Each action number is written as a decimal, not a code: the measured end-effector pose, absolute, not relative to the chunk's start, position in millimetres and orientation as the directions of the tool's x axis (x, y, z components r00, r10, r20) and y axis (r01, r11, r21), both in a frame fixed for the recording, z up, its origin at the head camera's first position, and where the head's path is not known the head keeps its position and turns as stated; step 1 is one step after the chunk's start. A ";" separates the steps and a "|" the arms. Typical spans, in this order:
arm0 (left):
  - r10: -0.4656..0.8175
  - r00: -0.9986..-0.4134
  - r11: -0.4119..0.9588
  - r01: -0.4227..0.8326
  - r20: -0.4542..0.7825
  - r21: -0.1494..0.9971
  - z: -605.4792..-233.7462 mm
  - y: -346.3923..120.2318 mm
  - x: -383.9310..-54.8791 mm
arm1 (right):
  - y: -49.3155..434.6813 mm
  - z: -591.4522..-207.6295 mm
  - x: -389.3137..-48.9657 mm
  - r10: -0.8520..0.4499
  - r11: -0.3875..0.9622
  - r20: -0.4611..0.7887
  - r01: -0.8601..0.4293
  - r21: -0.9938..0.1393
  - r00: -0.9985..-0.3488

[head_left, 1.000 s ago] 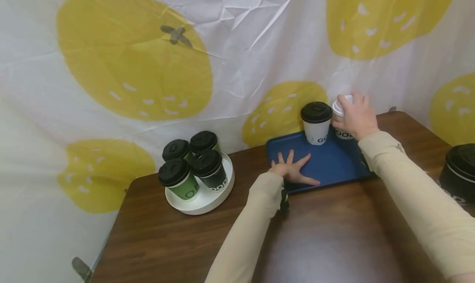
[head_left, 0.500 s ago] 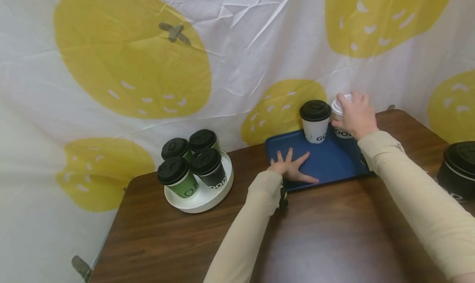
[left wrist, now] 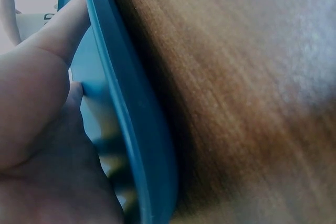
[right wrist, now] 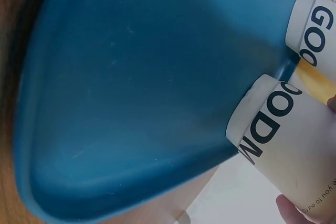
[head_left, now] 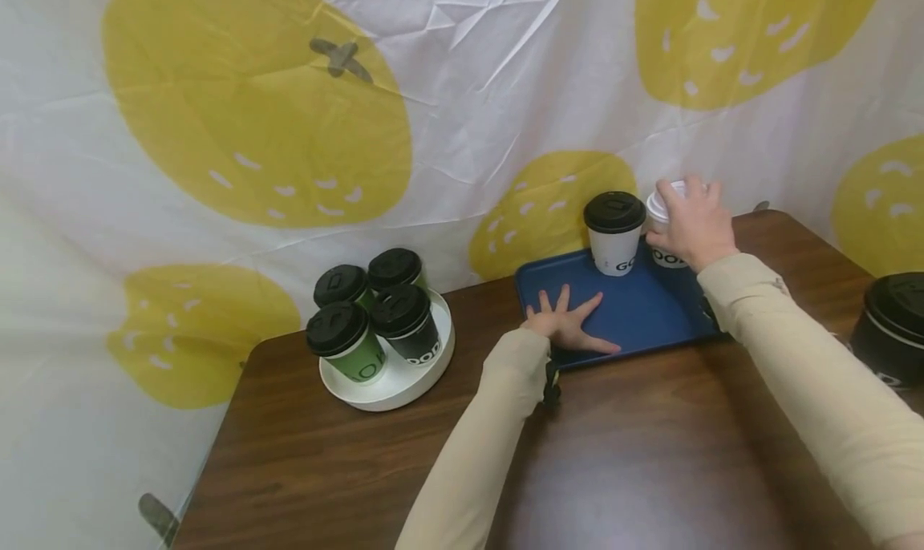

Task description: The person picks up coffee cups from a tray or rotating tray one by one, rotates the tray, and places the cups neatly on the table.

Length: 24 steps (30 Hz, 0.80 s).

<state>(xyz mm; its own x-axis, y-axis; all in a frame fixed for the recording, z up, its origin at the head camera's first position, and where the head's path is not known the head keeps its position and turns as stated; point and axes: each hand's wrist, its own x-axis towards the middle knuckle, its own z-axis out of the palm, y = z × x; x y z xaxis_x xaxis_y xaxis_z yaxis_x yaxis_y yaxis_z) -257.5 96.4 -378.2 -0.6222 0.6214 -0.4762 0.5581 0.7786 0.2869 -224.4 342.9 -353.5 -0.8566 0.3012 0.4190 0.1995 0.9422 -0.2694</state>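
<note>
With fingers spread wide, my left hand [head_left: 566, 327] rests on the near left corner of a blue tray [head_left: 635, 313]. In the left wrist view its thumb [left wrist: 68, 27] lies along the inside of the tray's rim. My right hand [head_left: 696, 225] grips a white paper cup [right wrist: 296, 142] with a white lid from above, at the tray's back right corner. Dark lettering runs round the cup's lower part. Just left of it on the tray stands another white paper cup [head_left: 615, 249] with a black lid.
To the left, a round white tray [head_left: 393, 398] carries several green and black paper cups with black lids. A larger black cup [head_left: 895, 329] stands at the right edge. A white curtain with yellow fruit prints [head_left: 260, 101] hangs behind the wooden table [head_left: 325, 470].
</note>
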 end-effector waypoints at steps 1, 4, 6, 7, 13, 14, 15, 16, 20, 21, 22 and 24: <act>0.618 -0.624 0.781 0.557 -0.477 0.283 -378.5 96.6 -257.8 | 342.8 -353.9 -224.3 0.301 0.942 0.422 0.198 -0.270 -0.855; 0.613 -0.626 0.785 0.555 -0.483 0.277 -379.5 96.9 -258.8 | 342.5 -355.0 -224.0 0.299 0.943 0.431 0.195 -0.268 -0.851; 0.608 -0.629 0.788 0.555 -0.485 0.267 -379.7 96.9 -259.1 | 342.2 -355.6 -223.8 0.296 0.944 0.438 0.191 -0.267 -0.849; 0.606 -0.631 0.788 0.556 -0.484 0.263 -380.1 96.9 -259.2 | 342.2 -356.0 -223.7 0.295 0.945 0.440 0.190 -0.266 -0.848; 0.617 -0.625 0.781 0.560 -0.477 0.277 -379.9 95.4 -258.8 | 341.2 -356.7 -222.5 0.298 0.944 0.439 0.194 -0.267 -0.848; 0.618 -0.624 0.780 0.561 -0.478 0.277 -379.9 95.4 -258.8 | 341.0 -356.7 -222.2 0.300 0.943 0.437 0.195 -0.268 -0.848; 0.618 -0.624 0.780 0.562 -0.478 0.275 -380.2 95.3 -258.9 | 340.7 -356.7 -221.8 0.301 0.943 0.435 0.197 -0.269 -0.849; 0.618 -0.623 0.780 0.562 -0.479 0.275 -380.4 95.5 -258.9 | 340.5 -356.7 -221.3 0.303 0.942 0.432 0.198 -0.271 -0.849; 0.619 -0.620 0.779 0.564 -0.482 0.275 -379.8 95.5 -258.2 | 339.3 -356.7 -218.9 0.307 0.941 0.425 0.204 -0.271 -0.852; 0.621 -0.619 0.778 0.564 -0.481 0.278 -379.6 95.4 -258.2 | 338.9 -356.6 -218.2 0.308 0.940 0.423 0.204 -0.272 -0.852; 0.622 -0.618 0.777 0.564 -0.482 0.280 -379.4 95.4 -258.1 | 338.7 -356.6 -217.5 0.308 0.940 0.422 0.205 -0.272 -0.853; 0.625 -0.614 0.774 0.565 -0.481 0.285 -379.3 95.5 -258.3 | 338.4 -356.6 -216.2 0.309 0.940 0.420 0.207 -0.270 -0.854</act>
<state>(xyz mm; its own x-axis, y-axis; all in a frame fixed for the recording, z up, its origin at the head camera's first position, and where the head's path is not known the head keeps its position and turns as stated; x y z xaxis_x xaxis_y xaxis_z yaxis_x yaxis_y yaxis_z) -258.3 95.5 -379.3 -0.6144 0.6254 -0.4810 0.5649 0.7743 0.2852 -216.2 338.4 -356.6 -0.8537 0.3087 0.4195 0.2075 0.9403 -0.2697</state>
